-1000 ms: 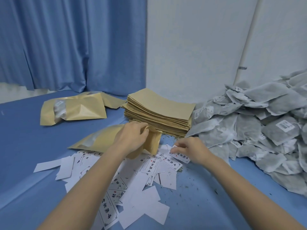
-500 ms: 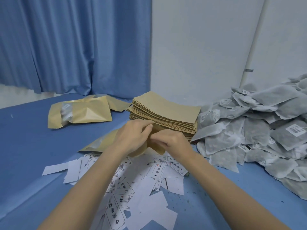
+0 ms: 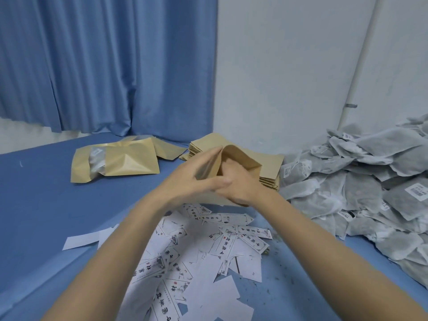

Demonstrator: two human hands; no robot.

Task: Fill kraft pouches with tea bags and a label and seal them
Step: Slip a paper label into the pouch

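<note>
I'm in a makeshift packing room: blue curtain (image 3: 104, 66), bare wall (image 3: 289, 66), blue-covered table (image 3: 34, 193) heaped with tea bags (image 3: 359, 181).

Tea bag heap (image 3: 361, 181) crowded the right, labels (image 3: 208, 246) littered the front; bare blue tabletop (image 3: 39, 195) lay open left
</note>
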